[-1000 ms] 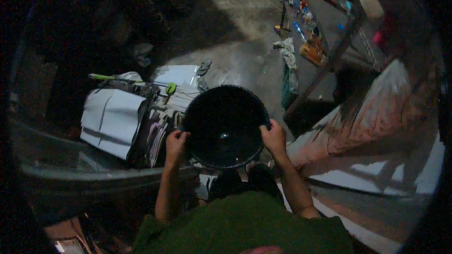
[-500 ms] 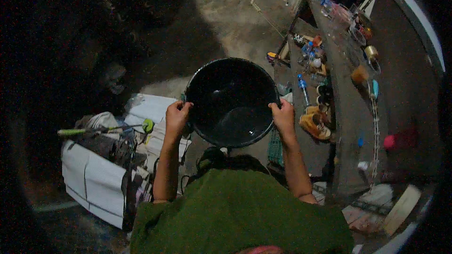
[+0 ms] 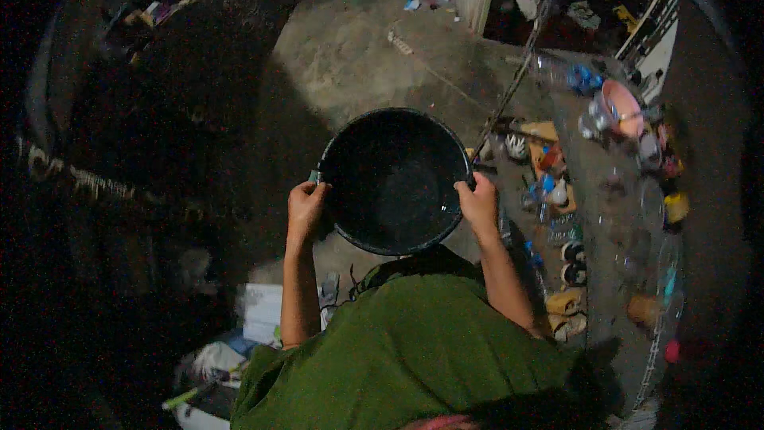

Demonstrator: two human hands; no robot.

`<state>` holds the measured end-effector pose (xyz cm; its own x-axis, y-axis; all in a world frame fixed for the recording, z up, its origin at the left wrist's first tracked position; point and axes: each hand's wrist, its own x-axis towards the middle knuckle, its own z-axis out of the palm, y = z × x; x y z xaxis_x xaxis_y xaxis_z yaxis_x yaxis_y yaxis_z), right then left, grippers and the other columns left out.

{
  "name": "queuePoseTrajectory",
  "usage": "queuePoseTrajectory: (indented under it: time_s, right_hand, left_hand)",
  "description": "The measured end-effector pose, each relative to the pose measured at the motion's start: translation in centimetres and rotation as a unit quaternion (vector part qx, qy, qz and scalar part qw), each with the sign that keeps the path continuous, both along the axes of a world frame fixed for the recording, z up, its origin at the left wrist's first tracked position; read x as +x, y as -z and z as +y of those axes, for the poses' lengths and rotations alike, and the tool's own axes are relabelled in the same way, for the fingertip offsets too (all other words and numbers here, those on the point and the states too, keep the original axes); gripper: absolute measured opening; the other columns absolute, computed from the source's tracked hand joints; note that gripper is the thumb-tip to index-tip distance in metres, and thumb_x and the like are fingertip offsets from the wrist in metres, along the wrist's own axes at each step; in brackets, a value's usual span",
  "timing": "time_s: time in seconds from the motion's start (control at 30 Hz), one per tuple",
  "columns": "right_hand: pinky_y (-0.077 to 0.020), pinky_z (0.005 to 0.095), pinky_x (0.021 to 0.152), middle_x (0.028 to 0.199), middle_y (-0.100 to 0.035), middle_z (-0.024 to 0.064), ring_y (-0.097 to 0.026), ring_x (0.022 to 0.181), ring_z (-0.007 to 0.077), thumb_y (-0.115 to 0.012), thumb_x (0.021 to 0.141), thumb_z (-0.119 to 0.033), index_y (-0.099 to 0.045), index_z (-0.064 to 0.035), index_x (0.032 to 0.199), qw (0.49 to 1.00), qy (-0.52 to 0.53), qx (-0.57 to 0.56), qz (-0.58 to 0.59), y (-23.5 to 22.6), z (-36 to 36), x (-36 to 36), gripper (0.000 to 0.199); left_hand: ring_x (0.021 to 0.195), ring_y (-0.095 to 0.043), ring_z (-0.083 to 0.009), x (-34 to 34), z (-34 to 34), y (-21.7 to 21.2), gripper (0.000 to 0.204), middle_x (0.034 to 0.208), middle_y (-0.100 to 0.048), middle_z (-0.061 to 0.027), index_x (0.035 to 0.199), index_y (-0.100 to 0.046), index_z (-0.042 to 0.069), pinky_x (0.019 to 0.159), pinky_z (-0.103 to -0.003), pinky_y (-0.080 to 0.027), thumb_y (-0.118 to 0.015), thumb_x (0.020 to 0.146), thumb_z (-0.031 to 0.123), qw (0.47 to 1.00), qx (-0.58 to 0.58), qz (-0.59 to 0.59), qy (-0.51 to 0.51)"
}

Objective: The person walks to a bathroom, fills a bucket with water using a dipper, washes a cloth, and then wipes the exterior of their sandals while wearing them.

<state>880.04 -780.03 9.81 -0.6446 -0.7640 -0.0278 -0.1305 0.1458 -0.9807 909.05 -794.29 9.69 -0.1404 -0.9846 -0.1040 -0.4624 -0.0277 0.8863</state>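
A round black basin (image 3: 390, 131) is held out in front of my green shirt, its mouth facing up. My left hand (image 3: 305, 209) is closed on its left rim, the thumb over the edge. On the opposite side my right hand (image 3: 479, 203) grips the right rim the same way. The inside of the basin is dark, with a faint sheen at the bottom; whether it holds any water I cannot tell. The fingers under the rim are hidden.
Shoes (image 3: 567, 310), bottles and odds and ends line a ledge on the right, with a pink basin (image 3: 621, 107) farther up. A thin pole (image 3: 517, 80) leans there. Lower left lies a pile with a white box (image 3: 267, 310). Concrete floor (image 3: 342, 40) stretches ahead; the left is dark.
I have moved forward with the basin; the white box and pile have slid down and back in view, and the ledge's things have come nearer. Both hands keep their hold.
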Motion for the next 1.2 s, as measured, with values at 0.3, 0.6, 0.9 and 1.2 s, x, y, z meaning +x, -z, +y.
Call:
queuePoseTrajectory:
  time_s: [0.3, 0.6, 0.9, 1.2]
  right_hand:
    - [-0.0444, 0.0345, 0.064, 0.072, -0.061, 0.0136, -0.059, 0.068, 0.0244, -0.060, 0.069, -0.014, -0.059, 0.0015, 0.087, 0.993, 0.099, 0.033, 0.057, 2.0, -26.4, -13.4, 0.023]
    - [-0.0418, 0.0311, 0.064, 0.072, -0.060, 0.0087, -0.055, 0.069, 0.0160, -0.059, 0.072, -0.012, -0.058, 0.0035, 0.085, 0.953, 0.282, 0.096, 0.063, 2.9, -42.1, -29.7, 0.020]
    - [-0.0418, 0.0365, 0.079, 0.100, -0.056, 0.0204, -0.054, 0.091, 0.0292, -0.059, 0.076, -0.021, -0.052, 0.0047, 0.104, 0.895, 0.425, 0.129, 0.048, 6.1, -49.7, -53.0, 0.039]
    - [-0.0441, 0.0311, 0.069, 0.084, -0.063, 0.0116, -0.058, 0.078, 0.0175, -0.057, 0.077, -0.016, -0.059, 0.0027, 0.094, 0.837, 0.514, 0.159, 0.098, 5.1, -51.5, -77.2, 0.026]
  left_hand:
    - [0.053, -0.052, -0.0180, -16.7, -31.2, -1.4, 0.031, 0.056, -0.054, -0.0115, 0.070, -0.058, -0.005, 0.054, -0.034, -0.041, -0.058, 0.074, 0.027, 0.994, -0.023, -0.074, 0.072]
    - [0.052, -0.052, -0.0187, -43.0, -56.0, -3.4, 0.030, 0.055, -0.053, -0.0109, 0.072, -0.060, -0.006, 0.053, -0.034, -0.041, -0.058, 0.075, 0.025, 0.948, 0.028, -0.052, 0.312]
    - [0.055, -0.049, -0.0137, -75.4, -67.5, -2.1, 0.025, 0.057, -0.053, -0.0069, 0.077, -0.062, -0.004, 0.053, -0.032, -0.040, -0.059, 0.075, 0.021, 0.874, -0.019, -0.076, 0.479]
    - [0.059, -0.051, -0.0137, -106.2, -70.6, -1.6, 0.023, 0.063, -0.057, -0.0082, 0.082, -0.063, -0.003, 0.055, -0.031, -0.040, -0.058, 0.079, 0.019, 0.794, -0.054, -0.030, 0.605]
